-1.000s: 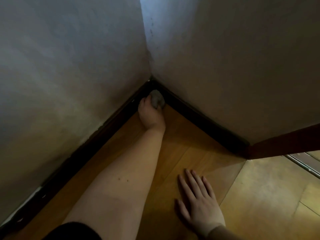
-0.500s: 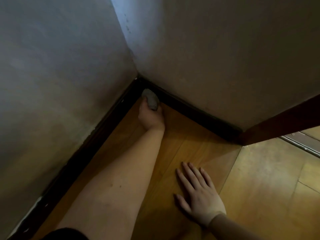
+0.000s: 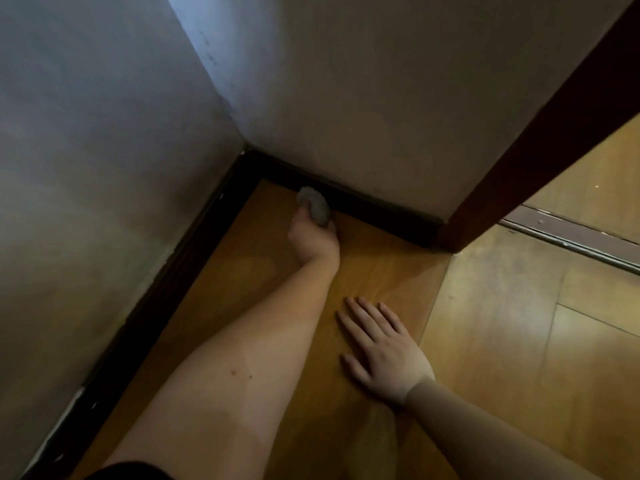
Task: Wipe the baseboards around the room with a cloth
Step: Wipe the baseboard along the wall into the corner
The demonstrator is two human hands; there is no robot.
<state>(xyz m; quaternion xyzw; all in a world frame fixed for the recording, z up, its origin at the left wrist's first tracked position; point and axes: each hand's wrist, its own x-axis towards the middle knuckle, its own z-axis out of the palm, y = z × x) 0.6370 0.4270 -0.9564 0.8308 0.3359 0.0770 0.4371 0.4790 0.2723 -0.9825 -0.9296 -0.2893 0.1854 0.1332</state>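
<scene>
left hand is curled round a balled-up grey cloth, which sticks out past the fingers and sits right against the dark baseboard of the right-hand wall, a bit along from the corner. right hand lies flat on the wooden floor with fingers spread, holding nothing, well apart from the cloth, nearer the camera.

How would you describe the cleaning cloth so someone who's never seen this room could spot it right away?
Find the corner where the two pale walls meet above the dark baseboard. Just right of that corner, low on the far wall's baseboard, the left hand grips a small balled-up cloth. It is the only grey, nubbly lump there, pale against the near-black trim and orange wood floor.
</scene>
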